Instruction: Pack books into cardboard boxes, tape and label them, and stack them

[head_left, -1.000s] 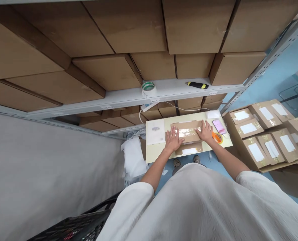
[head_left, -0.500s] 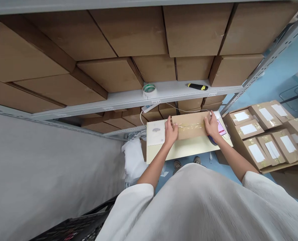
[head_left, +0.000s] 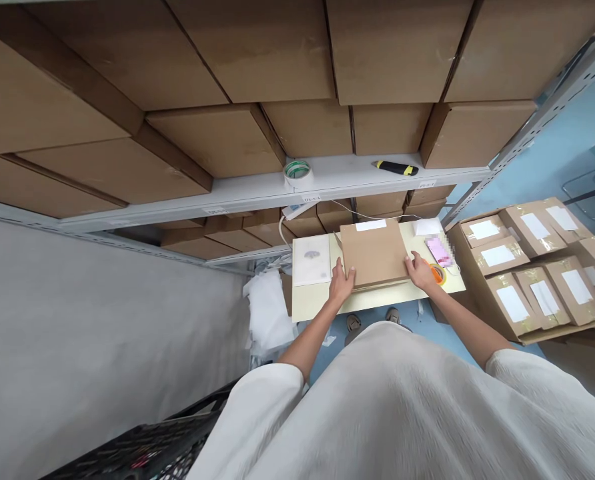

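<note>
A brown cardboard box with a white label near its far edge is at the table, broad face up. My left hand grips its near left corner, thumb and fingers spread around the edge. On the right side, my right hand holds the box's edge, its fingers partly hidden. At the far left corner a narrow piece of cardboard sticks out. Just right of my right hand lies a roll of tape with an orange and yellow ring. Beyond it is a phone with a pink screen.
A white printed box lies on the pale yellow table. Above, a grey shelf carries cartons, a tape roll and a utility knife. Labelled boxes fill a large carton at right. White packing material sits left.
The box has tipped from showing its taped narrow side to showing its broad labelled face. My hands have moved slightly lower and nearer to me, uncovering the tape roll and phone.
</note>
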`<state>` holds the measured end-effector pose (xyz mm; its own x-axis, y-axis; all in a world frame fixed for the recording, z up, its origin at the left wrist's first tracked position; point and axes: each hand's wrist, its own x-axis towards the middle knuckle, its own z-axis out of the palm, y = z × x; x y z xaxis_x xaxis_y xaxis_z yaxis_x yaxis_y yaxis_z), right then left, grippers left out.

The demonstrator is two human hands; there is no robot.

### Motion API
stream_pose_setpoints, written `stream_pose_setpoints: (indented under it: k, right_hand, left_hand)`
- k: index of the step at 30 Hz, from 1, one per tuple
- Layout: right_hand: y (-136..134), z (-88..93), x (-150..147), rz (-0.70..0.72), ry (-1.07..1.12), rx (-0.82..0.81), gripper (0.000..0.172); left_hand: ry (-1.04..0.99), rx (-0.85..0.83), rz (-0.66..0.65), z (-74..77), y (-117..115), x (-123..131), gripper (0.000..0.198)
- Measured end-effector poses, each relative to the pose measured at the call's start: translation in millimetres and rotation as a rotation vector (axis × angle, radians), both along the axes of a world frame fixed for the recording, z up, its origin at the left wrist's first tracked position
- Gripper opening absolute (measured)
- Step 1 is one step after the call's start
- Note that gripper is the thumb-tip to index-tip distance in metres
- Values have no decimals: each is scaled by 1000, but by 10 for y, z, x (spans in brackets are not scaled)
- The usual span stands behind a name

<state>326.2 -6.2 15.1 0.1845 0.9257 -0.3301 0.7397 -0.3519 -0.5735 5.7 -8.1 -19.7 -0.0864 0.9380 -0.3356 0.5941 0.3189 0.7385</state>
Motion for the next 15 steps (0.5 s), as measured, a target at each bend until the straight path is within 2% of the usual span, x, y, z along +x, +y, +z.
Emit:
stream_pose_setpoints:
  k: [3, 6, 10, 13, 15]
  right_hand:
    - [65, -67, 57, -24, 10, -58, 71]
    - [247, -101, 80, -66, 146, -19, 69]
    - [485, -98, 40, -100, 377, -44, 80]
    - [542, -61, -5, -136, 500, -91, 88]
    - [531, -23, -21, -165, 532, -73, 92]
  left_hand:
    - [1, -82, -18, -72, 72, -30, 83]
    - [-50, -47, 51, -41, 307, -29, 80]
    - [-227, -95, 162, 73, 608, 8, 81]
    - [-311, -173, 190, 150, 652, 30, 87]
    - [-329, -144, 202, 191, 622, 24, 89]
